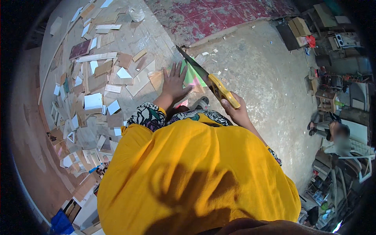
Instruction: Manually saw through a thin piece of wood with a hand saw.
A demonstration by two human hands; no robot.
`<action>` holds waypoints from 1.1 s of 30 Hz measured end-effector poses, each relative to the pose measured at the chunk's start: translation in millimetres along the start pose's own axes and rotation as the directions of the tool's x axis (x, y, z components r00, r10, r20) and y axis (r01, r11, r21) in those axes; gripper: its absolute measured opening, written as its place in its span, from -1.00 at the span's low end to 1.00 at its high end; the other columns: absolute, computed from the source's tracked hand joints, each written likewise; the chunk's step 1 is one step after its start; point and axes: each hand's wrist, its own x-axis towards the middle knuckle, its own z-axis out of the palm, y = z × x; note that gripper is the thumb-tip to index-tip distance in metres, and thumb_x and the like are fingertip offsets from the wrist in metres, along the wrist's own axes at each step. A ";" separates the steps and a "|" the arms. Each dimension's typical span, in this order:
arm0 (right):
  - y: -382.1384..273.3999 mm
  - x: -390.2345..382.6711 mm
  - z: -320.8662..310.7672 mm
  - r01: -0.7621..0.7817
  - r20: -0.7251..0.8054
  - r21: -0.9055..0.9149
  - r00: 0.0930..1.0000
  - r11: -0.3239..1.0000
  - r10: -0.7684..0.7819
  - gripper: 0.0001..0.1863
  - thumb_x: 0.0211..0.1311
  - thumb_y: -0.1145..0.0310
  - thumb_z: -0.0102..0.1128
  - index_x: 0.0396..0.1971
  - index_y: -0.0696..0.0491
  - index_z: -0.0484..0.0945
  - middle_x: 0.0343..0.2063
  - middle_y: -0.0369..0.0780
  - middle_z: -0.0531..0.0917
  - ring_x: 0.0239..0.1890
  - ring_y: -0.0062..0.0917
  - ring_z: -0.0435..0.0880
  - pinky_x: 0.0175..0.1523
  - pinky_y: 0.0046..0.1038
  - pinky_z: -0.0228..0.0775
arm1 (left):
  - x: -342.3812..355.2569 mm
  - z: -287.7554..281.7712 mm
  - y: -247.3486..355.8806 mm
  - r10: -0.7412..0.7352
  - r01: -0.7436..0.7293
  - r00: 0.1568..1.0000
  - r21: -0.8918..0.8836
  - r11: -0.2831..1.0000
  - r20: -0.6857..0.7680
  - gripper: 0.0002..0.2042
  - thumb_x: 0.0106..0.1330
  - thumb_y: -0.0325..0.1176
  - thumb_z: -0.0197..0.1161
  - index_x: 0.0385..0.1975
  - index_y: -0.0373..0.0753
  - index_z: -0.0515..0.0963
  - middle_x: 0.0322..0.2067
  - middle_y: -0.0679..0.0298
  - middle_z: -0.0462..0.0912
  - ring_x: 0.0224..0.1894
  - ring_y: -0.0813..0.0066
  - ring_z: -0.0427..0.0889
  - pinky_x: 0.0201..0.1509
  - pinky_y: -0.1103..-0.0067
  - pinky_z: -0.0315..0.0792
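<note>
My left hand (175, 83) lies flat with its fingers spread, pressing on a thin board (156, 79) at the right edge of the work surface. Beside the fingers, a green and pink piece (188, 78) shows under the blade. My right hand (237, 111) is wrapped round the yellow handle of a hand saw (201, 71). Its dark blade slants up and to the left, past the left fingertips, with the tip at the surface's edge. Whether the teeth touch the board, I cannot tell.
Many wood and white-faced offcuts (102, 69) litter the work surface on the left. A whitish container (136, 15) stands at its far end. Beyond lies a dusty red floor (211, 19). Another person (340, 135) is at the right, among stacked clutter.
</note>
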 end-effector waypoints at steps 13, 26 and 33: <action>-34.1 7.8 10.5 0.056 -0.026 -0.250 0.998 0.967 -0.064 -0.72 0.17 0.26 0.21 -0.28 0.19 0.53 -0.55 -0.24 0.54 -0.46 -0.63 0.45 -0.31 -0.54 0.32 | 0.1 -1.5 0.9 0.015 -0.015 1.000 -0.023 1.000 -0.024 -0.10 -0.02 0.26 0.14 0.32 -0.07 0.05 0.36 0.13 -0.08 0.40 0.08 -0.15 0.29 -0.11 -0.31; 3.2 -4.2 13.6 0.081 -0.101 -0.115 0.991 0.990 -0.092 -0.68 0.18 0.17 0.18 -0.35 0.16 0.49 -0.60 -0.30 0.46 -0.55 -0.66 0.38 -0.43 -0.58 0.24 | -0.2 -11.4 4.6 -0.032 0.027 0.996 0.059 0.998 0.081 -0.10 0.04 0.30 0.03 0.35 -0.05 -0.05 0.38 0.15 -0.15 0.41 0.06 -0.24 0.24 -0.21 -0.40; 2.0 -5.5 11.7 0.164 -0.078 -0.236 0.979 0.958 -0.186 -0.74 0.18 0.26 0.20 -0.33 0.18 0.51 -0.60 -0.26 0.49 -0.54 -0.62 0.41 -0.41 -0.53 0.27 | -1.3 -13.9 5.0 -0.033 0.033 0.996 0.008 0.999 0.078 -0.11 0.03 0.25 0.08 0.35 -0.07 -0.03 0.37 0.14 -0.14 0.41 0.06 -0.22 0.24 -0.21 -0.40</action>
